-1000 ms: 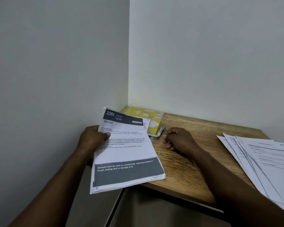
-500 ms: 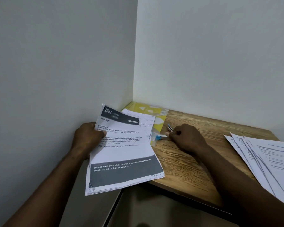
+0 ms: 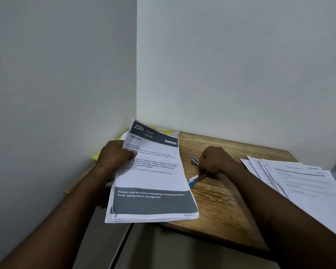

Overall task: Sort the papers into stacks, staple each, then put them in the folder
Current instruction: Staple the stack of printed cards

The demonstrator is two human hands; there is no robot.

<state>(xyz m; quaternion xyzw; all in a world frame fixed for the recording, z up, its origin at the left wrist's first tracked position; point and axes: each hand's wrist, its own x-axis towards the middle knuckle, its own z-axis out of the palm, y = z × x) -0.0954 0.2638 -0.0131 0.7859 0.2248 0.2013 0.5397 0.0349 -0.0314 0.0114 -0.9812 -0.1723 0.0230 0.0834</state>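
Observation:
My left hand (image 3: 114, 158) grips a stack of printed papers (image 3: 151, 181) by its left edge; the top sheet reads "2384 Kitchen, Wash cups". The stack hangs partly over the table's left front corner. My right hand (image 3: 215, 162) is curled round a small blue and metal stapler (image 3: 195, 171), which lies opened out on the wooden table (image 3: 217, 210) just right of the stack. A yellow folder (image 3: 163, 130) lies in the back left corner, mostly hidden behind the held stack.
A fanned spread of loose printed sheets (image 3: 303, 181) covers the table's right side. Two plain walls meet right behind the table's back left corner. A grey cabinet front shows below the table edge.
The paper stack moved right and now covers most of the yellow folder. My right hand pulled the stapler away from the folder toward the table's middle, and the stapler now lies opened out.

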